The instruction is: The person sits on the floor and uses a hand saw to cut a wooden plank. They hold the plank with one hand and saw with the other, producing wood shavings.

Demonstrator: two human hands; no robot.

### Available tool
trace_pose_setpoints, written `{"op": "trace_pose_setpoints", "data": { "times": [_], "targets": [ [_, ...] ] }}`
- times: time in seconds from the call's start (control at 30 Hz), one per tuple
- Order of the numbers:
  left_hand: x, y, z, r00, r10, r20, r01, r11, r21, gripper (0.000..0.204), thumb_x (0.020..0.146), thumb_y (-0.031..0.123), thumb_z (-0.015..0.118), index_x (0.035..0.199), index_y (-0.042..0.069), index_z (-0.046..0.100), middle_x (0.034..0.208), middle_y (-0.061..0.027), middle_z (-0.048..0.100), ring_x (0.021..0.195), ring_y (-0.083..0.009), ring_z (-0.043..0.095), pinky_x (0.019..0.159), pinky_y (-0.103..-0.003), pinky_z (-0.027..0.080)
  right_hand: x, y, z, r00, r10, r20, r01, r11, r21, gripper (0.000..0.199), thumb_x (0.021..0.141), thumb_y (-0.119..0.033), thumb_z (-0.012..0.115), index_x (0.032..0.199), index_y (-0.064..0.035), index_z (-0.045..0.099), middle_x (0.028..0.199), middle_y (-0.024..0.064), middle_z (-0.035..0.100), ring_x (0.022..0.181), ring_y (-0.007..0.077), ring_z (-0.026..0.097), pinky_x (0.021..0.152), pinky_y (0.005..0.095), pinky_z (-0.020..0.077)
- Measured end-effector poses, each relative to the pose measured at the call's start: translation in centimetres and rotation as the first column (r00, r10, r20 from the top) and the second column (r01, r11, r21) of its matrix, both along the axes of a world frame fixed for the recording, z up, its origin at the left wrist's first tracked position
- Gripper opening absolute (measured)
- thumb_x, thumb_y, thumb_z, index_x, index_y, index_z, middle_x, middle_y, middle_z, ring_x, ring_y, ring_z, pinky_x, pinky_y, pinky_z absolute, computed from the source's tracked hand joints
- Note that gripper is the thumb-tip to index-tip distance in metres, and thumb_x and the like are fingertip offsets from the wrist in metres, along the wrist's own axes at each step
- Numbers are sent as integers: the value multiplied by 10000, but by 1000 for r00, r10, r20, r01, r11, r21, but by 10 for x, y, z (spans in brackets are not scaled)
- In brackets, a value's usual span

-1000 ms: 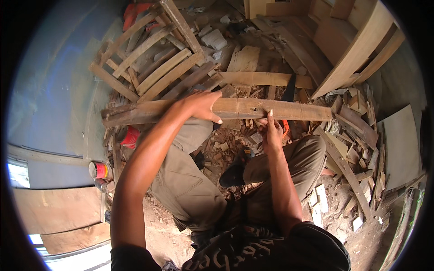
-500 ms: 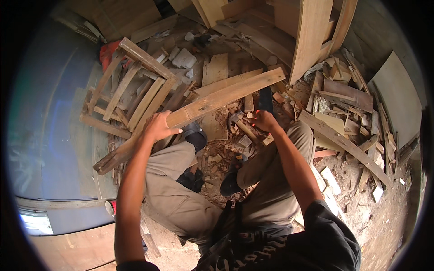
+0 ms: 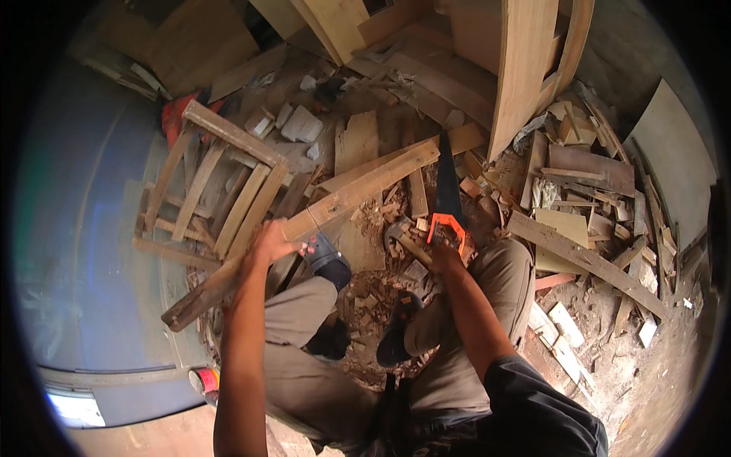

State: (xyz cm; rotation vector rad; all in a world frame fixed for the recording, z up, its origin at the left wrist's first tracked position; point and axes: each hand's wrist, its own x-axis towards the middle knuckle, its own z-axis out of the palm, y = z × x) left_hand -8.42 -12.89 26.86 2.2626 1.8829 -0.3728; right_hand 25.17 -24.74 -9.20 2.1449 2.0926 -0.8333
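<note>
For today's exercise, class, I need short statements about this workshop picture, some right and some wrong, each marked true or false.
1. The left hand grips the wooden beam. True.
2. The right hand is empty. False: it holds a saw by its orange handle.
3. The saw's blade points away from the person. True.
4. The slatted wooden frame is on the right. False: it is on the left.
5. Wood scraps lie between the feet. True.
</note>
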Motion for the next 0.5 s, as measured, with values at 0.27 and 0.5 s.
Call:
{"op": "trace_pose_setpoints", "data": {
  "times": [0.27, 0.5],
  "targets": [
    [-3, 28, -37, 996, 38, 85, -31, 995, -90, 728, 609, 483, 881, 1142, 35, 668, 1134, -230, 691, 1120, -390, 633, 960, -462, 497, -21, 7, -25, 849, -422, 318, 190, 805, 561, 296, 864, -181, 600, 1076, 20, 652, 1033, 164, 582, 945, 302, 572, 804, 442, 451],
    [-6, 49, -61, 983, 60, 174, -38, 992, -122, 677, 621, 425, 892, 1120, 21, 678, 1080, -223, 710, 1065, -370, 665, 913, -456, 515, -16, 16, -33, 903, -365, 228, 266, 890, 371, 417, 884, -225, 593, 1231, 5, 583, 1081, 157, 607, 1050, 319, 576, 912, 496, 415]
  ]
}}
